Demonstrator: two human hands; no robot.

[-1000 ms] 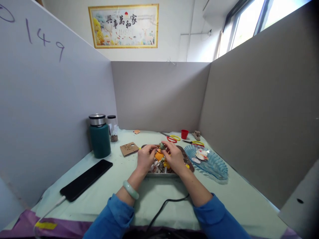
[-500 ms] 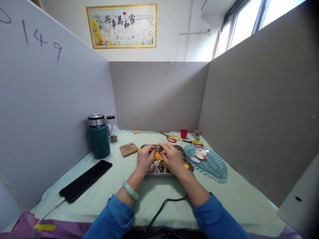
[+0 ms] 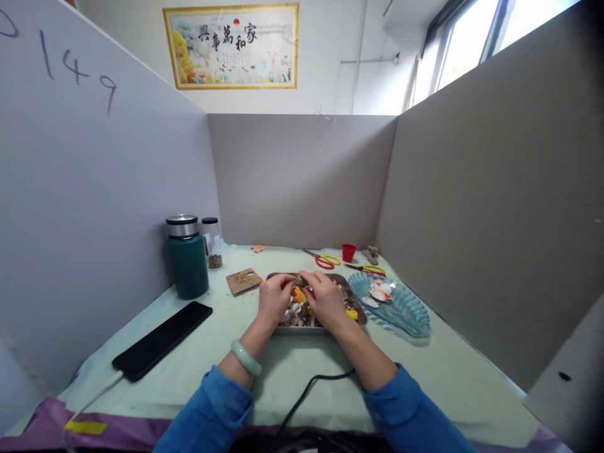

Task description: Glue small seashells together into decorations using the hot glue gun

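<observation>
Over a metal tray (image 3: 302, 330) of mixed small pieces, my two hands meet with their fingertips close together. A small dark green piece (image 3: 301, 281) sits between them, too small to name more exactly. My left hand (image 3: 275, 302), with a pale green bangle (image 3: 246, 357) at its wrist, pinches at the piece's left side. From the right, my right hand (image 3: 325, 299) closes its thumb and fingers on the same piece. Orange, white and brown bits (image 3: 299, 308) show in the tray below; the fingers hide part of them.
Left stand a green flask (image 3: 187, 264), a clear jar (image 3: 212, 242), a phone (image 3: 163, 340) on a cable and a brown card (image 3: 244, 282). At the back are scissors (image 3: 324, 260), a red cup (image 3: 348, 253) and pliers-like cutters (image 3: 368, 269). A blue glass dish (image 3: 410, 314) lies right. Partitions enclose three sides.
Both hands stay over the tray in nearly the same pose, fingers still on the green piece. The whole view has shifted very slightly.
</observation>
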